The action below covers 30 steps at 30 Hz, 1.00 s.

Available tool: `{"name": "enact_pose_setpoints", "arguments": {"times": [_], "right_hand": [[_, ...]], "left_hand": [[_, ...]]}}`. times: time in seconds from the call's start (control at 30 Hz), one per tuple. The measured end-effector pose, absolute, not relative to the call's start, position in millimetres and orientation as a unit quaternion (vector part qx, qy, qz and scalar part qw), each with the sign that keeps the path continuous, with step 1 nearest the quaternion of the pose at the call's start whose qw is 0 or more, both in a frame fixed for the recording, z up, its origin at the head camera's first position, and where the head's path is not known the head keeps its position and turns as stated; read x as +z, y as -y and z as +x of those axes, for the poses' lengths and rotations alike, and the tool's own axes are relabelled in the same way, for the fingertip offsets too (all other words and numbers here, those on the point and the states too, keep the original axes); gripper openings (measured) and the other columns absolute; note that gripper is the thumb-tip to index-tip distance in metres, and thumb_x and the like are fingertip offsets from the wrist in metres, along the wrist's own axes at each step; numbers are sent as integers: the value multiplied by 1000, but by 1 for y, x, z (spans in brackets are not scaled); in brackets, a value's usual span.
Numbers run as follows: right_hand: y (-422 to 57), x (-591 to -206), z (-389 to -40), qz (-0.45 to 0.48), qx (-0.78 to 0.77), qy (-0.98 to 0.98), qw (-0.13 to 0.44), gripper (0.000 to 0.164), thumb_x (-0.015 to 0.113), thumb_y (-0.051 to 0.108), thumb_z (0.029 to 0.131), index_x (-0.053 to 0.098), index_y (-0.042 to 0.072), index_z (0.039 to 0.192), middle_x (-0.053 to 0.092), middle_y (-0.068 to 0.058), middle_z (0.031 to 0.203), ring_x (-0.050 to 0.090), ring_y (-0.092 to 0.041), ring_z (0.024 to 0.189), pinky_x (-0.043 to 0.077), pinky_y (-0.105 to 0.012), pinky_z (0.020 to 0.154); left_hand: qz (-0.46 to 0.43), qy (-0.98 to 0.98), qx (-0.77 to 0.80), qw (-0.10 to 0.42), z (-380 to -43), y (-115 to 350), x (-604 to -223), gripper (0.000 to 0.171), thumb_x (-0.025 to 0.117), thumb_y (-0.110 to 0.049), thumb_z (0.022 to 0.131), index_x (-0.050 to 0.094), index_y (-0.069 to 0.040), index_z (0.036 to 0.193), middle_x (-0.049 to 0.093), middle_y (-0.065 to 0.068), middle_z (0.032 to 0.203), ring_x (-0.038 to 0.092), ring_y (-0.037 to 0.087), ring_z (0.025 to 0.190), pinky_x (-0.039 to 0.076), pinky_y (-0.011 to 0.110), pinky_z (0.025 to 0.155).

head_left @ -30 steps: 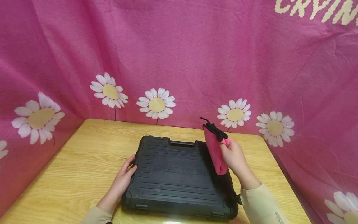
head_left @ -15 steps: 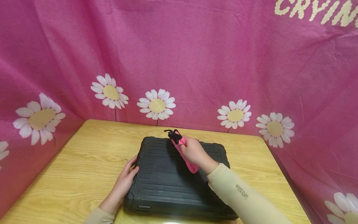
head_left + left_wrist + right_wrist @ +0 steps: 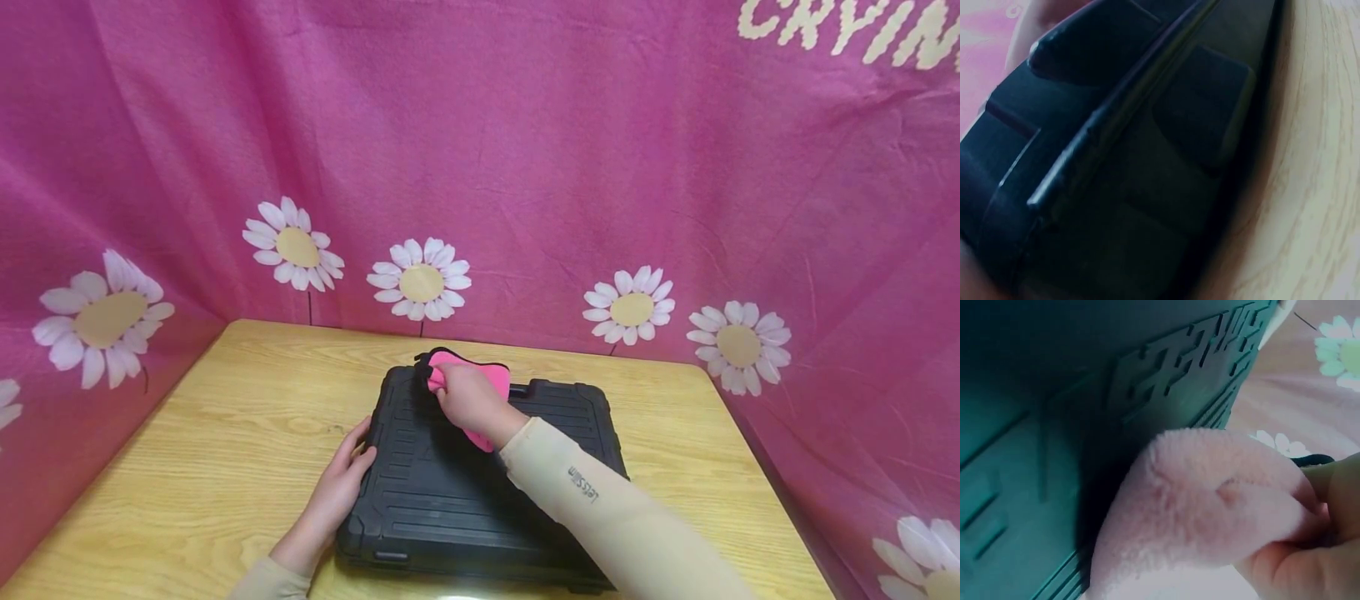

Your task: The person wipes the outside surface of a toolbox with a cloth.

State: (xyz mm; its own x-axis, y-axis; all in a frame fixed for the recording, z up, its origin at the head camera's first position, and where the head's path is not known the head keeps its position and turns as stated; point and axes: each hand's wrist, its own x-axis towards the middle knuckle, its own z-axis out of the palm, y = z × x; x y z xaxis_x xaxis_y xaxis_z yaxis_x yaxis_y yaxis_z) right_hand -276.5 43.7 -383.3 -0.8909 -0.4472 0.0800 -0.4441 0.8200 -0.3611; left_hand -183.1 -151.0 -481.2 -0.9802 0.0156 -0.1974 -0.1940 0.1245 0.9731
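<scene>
Here, cloth (image 3: pixel 496 379) in R hand (image 3: pixel 471 402).

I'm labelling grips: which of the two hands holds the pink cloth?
The right hand, gripping the pink cloth; the left hand rests against the black plastic case.

The yellow wood-grained counter (image 3: pixel 202 433) leaves free room left of the black ribbed plastic case (image 3: pixel 450 496) and beyond its upper right side. Magenta daisy-printed fabric (image 3: pixel 510 167) walls the far edge and both flanks. The left fingers (image 3: pixel 354 435) obstruct the case's left edge; the right fingers (image 3: pixel 453 389), black-edged pink plush cloth (image 3: pixel 493 377) and cream sleeve (image 3: pixel 600 508) block passage diagonally over its top.
</scene>
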Motion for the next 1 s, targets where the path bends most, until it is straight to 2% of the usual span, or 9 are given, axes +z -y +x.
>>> {"name": "enact_pose_setpoints", "arguments": {"times": [0.1,0.23,0.33,0.43,0.53,0.6,0.7,0.8,1.0], "right_hand": [[-34,-385,-275,-263,-144,-954,-6,10,65,9,97,66,4,106,72,-10,90,68,-24,87,58,-36,93],[-23,-387,-269,-297,-94,-950,-5,19,67,10,97,68,4,115,74,-9,99,70,-21,90,58,-30,94],[-17,-389,-263,-316,-64,-947,-4,17,67,11,98,68,5,114,74,-8,98,70,-20,87,58,-28,91],[-13,-390,-256,-321,-36,-946,0,18,66,12,99,68,6,115,74,-7,96,69,-18,84,59,-27,89],[-12,-390,-248,-321,-17,-947,11,26,68,14,98,68,6,123,75,-7,101,69,-16,84,59,-26,90],[-13,-389,-241,-320,-10,-947,25,34,70,16,97,67,7,130,76,-7,107,70,-15,87,58,-26,93],[-16,-388,-227,-324,-3,-945,39,43,71,17,97,63,8,139,75,-7,123,73,-15,103,56,-26,99],[-20,-390,-211,-339,9,-940,37,45,69,18,99,61,8,142,71,-7,133,71,-15,115,54,-27,102],[-24,-390,-177,-381,55,-922,25,44,66,17,99,61,8,142,67,-5,138,68,-15,121,54,-25,101]], "left_hand": [[-60,-746,658,77,-183,151,-481,58,38,-28,111,20,-16,166,13,20,172,18,48,156,18,64,124],[-59,-750,655,65,-181,149,-480,57,39,-26,112,23,-15,165,20,23,170,27,47,153,23,64,123],[-58,-752,654,58,-180,149,-480,56,40,-25,112,24,-14,164,25,25,168,33,47,150,27,63,122],[-59,-753,653,56,-179,149,-480,56,39,-25,112,25,-14,164,26,25,167,34,46,150,26,63,122],[-60,-756,649,57,-180,149,-479,56,39,-25,112,24,-14,164,25,23,168,31,46,152,25,63,123],[-58,-758,647,58,-180,149,-479,56,39,-25,112,24,-14,164,24,22,169,30,46,152,24,63,123],[-56,-758,647,59,-181,149,-479,56,38,-25,112,24,-14,164,23,21,169,29,45,153,24,63,123],[-56,-759,646,59,-182,149,-481,56,38,-24,112,24,-13,164,24,21,169,29,45,153,25,62,123],[-60,-768,636,47,-182,149,-482,56,40,-23,111,25,-11,164,23,23,169,30,48,152,28,62,122]]}}
